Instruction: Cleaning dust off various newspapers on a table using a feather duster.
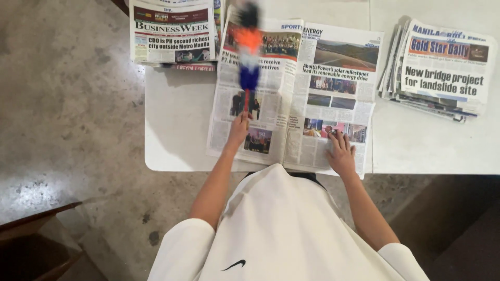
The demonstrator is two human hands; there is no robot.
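An open newspaper lies spread across a white table in front of me. My left hand grips the red handle of a feather duster whose orange, white and blue head is blurred over the paper's left page. Resting flat on the lower right page is my right hand, fingers spread, pressing the paper near the table's front edge.
A folded stack of newspapers sits at the table's back left, another stack at the right. Grey concrete floor lies to the left, with a dark wooden piece of furniture at the lower left.
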